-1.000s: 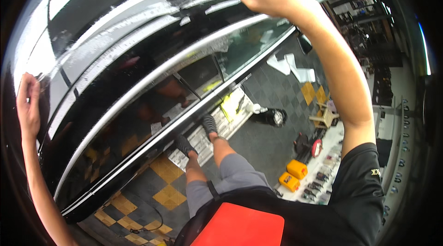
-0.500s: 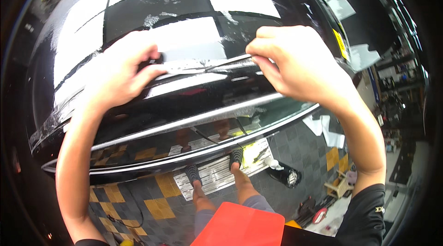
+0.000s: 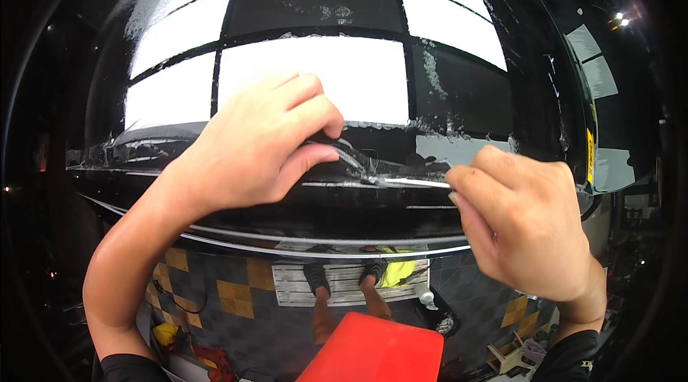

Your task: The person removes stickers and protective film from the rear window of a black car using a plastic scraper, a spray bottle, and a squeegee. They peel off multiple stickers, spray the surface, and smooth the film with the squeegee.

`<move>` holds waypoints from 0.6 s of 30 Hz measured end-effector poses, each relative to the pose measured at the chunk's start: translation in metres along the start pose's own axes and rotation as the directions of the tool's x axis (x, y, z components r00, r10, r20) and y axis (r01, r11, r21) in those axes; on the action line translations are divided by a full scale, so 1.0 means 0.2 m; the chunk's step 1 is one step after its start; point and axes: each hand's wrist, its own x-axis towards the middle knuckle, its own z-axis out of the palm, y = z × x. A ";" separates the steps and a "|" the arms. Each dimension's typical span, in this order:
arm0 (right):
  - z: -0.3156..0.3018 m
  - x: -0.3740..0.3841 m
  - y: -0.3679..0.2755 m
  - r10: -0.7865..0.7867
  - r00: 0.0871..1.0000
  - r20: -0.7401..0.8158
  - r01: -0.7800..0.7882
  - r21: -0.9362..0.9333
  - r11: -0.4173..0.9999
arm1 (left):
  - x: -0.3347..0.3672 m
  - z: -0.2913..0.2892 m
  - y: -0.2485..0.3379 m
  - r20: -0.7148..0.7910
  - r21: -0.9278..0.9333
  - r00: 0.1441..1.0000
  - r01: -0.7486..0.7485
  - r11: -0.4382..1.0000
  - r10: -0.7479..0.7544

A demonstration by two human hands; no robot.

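Observation:
My left hand (image 3: 276, 145) pinches the lifted edge of a clear film (image 3: 351, 158) between thumb and fingers. The film lies wet over a glossy black car panel (image 3: 459, 81) and bunches up near the pinch. Closed around a slim silver utility knife (image 3: 416, 183), my right hand (image 3: 519, 221) points it leftward. The knife's tip meets the film just right of where my left hand pulls it up. Most of the handle is hidden in my right fist.
Below the panel's edge are a slatted white platform (image 3: 290, 289) under my feet, a yellow cloth (image 3: 396, 273) and a white bottle (image 3: 426, 296). A small wooden stool (image 3: 507, 359) stands at lower right. Red and yellow tools (image 3: 211, 360) lie at lower left.
The view has shifted over the panel, and both hands now appear further right and lower in it. My hands are closer together. The pinch on the film and the grip on the knife stay the same.

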 end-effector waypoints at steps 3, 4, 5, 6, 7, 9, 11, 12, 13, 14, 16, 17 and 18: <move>0.01 0.01 0.02 -0.011 1.000 0.017 0.011 0.005 1.000 | 0.00 0.01 -0.01 0.005 0.004 1.000 -0.009 1.000 0.009; 0.01 0.01 0.02 -0.004 1.000 0.024 0.004 0.007 1.000 | 0.00 0.00 -0.01 0.032 -0.006 0.999 -0.012 1.000 0.012; 0.02 0.01 0.02 0.002 1.000 0.027 -0.002 0.013 1.000 | 0.00 0.00 -0.01 0.055 -0.018 0.998 -0.010 1.000 0.011; 0.02 0.01 0.02 0.007 1.000 0.030 -0.008 0.019 1.000 | 0.00 0.00 -0.02 0.078 -0.022 0.997 -0.001 1.000 0.003; 0.02 0.01 0.03 0.013 0.999 0.033 -0.014 0.025 1.000 | 0.00 0.00 -0.02 0.098 -0.027 0.995 0.010 1.000 -0.007; 0.03 0.01 0.04 0.029 0.998 0.047 -0.030 0.024 0.999 | 0.01 0.01 -0.03 0.105 -0.045 0.994 0.012 0.999 -0.007; 0.03 0.01 0.04 0.017 0.999 0.045 -0.018 0.028 0.999 | 0.03 0.02 -0.05 0.082 -0.073 0.997 -0.006 0.997 0.013; 0.04 0.01 0.05 0.008 1.000 0.029 -0.009 0.030 1.000 | 0.04 0.02 -0.05 0.086 -0.082 0.996 -0.006 0.997 0.013; 0.04 0.01 0.05 -0.001 1.000 0.014 0.000 0.031 1.000 | 0.04 0.02 -0.06 0.088 -0.090 0.996 -0.006 0.996 0.014; 0.06 0.01 0.06 -0.015 1.000 -0.023 0.016 0.032 0.999 | 0.04 0.02 -0.06 0.080 -0.115 0.997 -0.010 0.993 0.019; 0.06 0.01 0.07 -0.023 0.999 -0.038 0.024 0.035 0.999 | 0.04 0.02 -0.06 0.099 -0.104 0.995 -0.001 0.995 0.012; 0.06 0.01 0.08 -0.017 1.000 -0.019 0.018 0.039 0.999 | 0.04 0.02 -0.06 0.107 -0.107 0.994 0.004 0.994 0.008; 0.06 0.01 0.08 -0.014 1.000 -0.017 0.014 0.035 0.999 | 0.04 0.02 -0.07 0.109 -0.106 0.994 0.000 0.994 0.011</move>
